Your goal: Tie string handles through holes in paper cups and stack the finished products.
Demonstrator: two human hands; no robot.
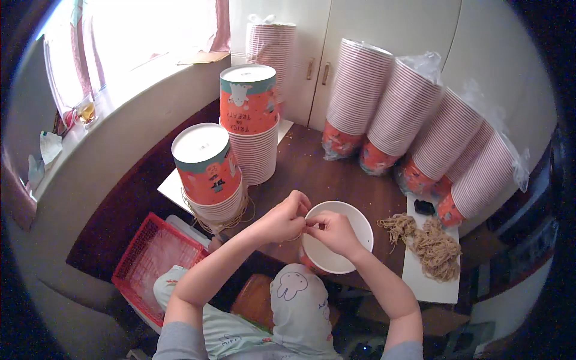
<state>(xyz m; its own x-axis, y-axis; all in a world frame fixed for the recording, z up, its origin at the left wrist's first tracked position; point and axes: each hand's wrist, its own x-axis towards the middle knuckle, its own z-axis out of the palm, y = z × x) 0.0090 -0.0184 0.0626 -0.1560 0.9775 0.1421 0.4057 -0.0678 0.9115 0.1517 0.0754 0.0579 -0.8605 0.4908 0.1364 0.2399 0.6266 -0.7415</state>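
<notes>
A paper bucket [357,261] with a white inside stands upright at the table's near edge, in front of my knees. At its left rim my left hand [287,217] is closed in a pinch, just outside the bucket. My right hand [333,233] reaches over the opening, thumb and fingers pinched against the left hand's fingertips. A thin tan cord [294,239] shows faintly under the left hand; both hands seem to pinch it, though the fingers hide most of it. The bucket's orange outer side shows only in a sliver.
Upturned orange bucket stacks [210,180] stand left, cords around the nearer one. Several plastic-wrapped bucket stacks [399,108] line the back right. A tan cord heap [437,251] and a black object [424,207] lie at right. A red basket [133,255] sits low left.
</notes>
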